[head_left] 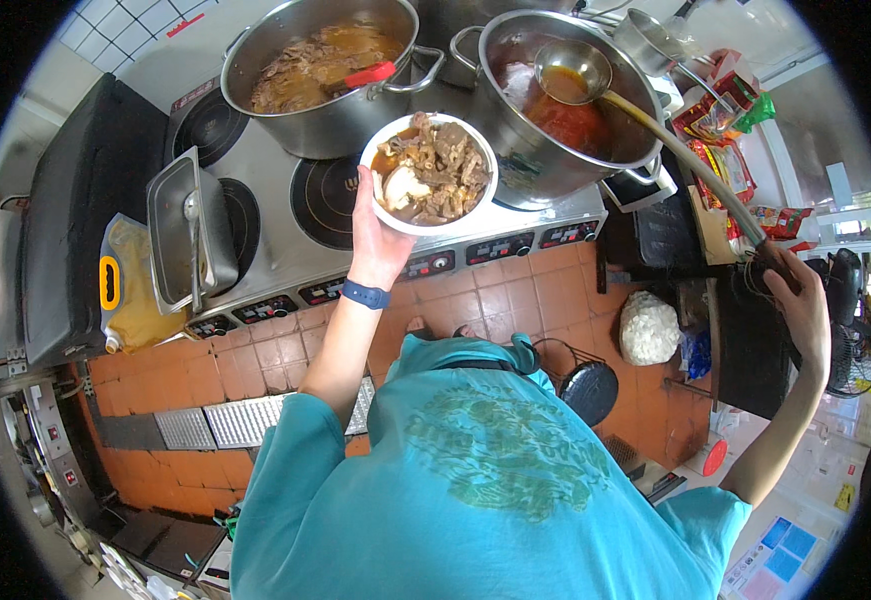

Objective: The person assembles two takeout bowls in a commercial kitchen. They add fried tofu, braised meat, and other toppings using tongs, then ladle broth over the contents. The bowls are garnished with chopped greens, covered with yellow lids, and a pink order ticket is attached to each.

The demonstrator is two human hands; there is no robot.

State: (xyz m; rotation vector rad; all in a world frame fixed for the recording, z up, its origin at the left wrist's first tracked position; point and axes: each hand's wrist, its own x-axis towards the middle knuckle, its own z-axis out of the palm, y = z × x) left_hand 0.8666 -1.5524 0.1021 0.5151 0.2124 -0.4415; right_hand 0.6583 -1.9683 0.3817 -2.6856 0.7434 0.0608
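My left hand [375, 240] is closed on a white bowl [486, 150] from its left and underside, holding it above the stove's front edge. Chunks of brown meat [450, 165], some reddish broth and a pale white piece [405, 187] fill the bowl. Far out at the right, my right hand [798, 300] grips the end of a long-handled ladle [575, 62]. The ladle's metal cup, with some orange-brown liquid in it, hangs over a large steel pot [545, 180] of red broth [565, 122].
Another big pot [305, 135] of meat stew stands at the back left, a red-handled utensil [360, 77] at its rim. A steel pan [205, 270] and a yellow jug [135, 290] sit at the left. Food packets [730, 170] lie at the right. A round black stool [589, 392] stands behind.
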